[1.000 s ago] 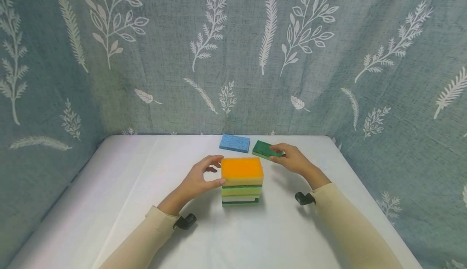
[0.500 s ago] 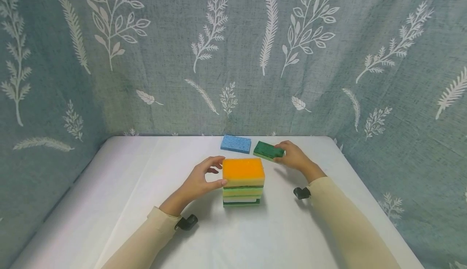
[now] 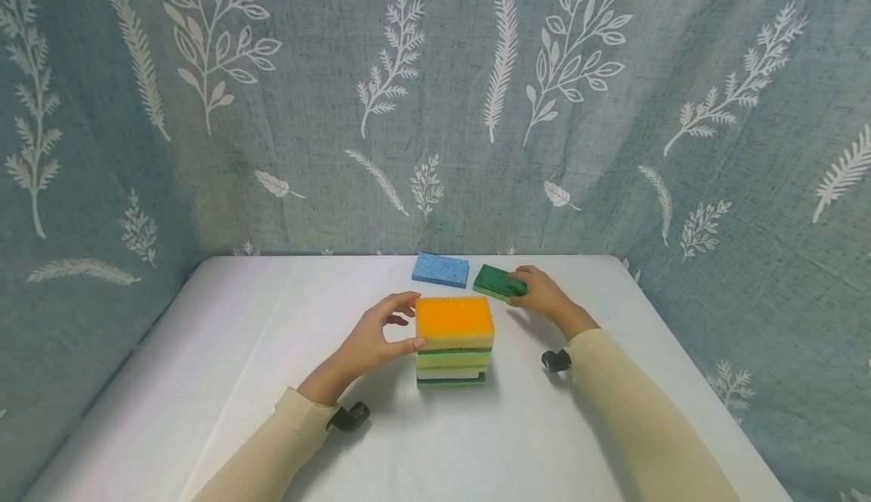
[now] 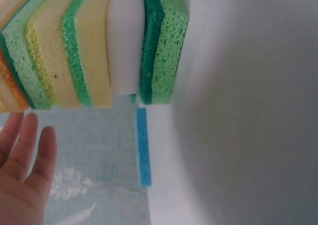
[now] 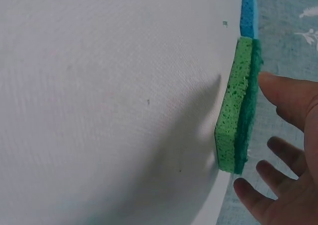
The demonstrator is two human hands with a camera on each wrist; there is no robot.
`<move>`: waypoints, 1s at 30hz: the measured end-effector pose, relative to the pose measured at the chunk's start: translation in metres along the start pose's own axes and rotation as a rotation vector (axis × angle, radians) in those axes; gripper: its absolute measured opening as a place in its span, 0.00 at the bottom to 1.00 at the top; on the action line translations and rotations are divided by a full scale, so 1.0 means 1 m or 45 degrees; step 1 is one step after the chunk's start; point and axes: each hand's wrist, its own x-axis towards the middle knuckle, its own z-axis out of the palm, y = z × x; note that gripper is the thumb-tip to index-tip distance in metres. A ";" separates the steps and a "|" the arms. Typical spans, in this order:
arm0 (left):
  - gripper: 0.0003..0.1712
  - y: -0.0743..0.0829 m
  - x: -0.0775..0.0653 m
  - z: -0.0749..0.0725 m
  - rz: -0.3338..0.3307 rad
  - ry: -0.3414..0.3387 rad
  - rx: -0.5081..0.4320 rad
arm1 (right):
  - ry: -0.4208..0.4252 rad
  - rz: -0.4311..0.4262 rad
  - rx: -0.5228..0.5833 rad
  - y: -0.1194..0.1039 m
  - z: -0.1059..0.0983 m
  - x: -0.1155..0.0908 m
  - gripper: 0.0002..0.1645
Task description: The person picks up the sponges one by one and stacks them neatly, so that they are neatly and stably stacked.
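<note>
The left hand (image 3: 370, 339) has its grip loosely spread, clasping nothing, beside the top of a sponge stack (image 3: 454, 317) on the worktop (image 3: 408, 449). The right hand (image 3: 543, 292), grip parted and empty, is over a green sponge (image 3: 495, 280) behind the stack's right side, thumb perhaps touching. A blue sponge (image 3: 440, 270) lies nearby.

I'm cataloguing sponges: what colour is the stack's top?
The top is orange, clearest in the head view.

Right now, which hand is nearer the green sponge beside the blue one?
Right. The right hand is at the right end of the green sponge; the left hand is farther, at the left of the sponge stack.
</note>
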 end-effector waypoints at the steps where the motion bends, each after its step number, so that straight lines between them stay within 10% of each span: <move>1: 0.41 0.000 0.000 0.000 -0.004 -0.001 -0.003 | -0.006 0.007 0.001 0.000 0.000 0.001 0.35; 19: 0.40 -0.002 0.000 0.004 0.011 -0.005 -0.016 | -0.089 0.164 -0.080 0.006 0.007 0.007 0.34; 30: 0.38 0.040 -0.006 -0.008 0.025 -0.026 -0.054 | -0.126 0.155 -0.120 0.003 0.007 0.010 0.35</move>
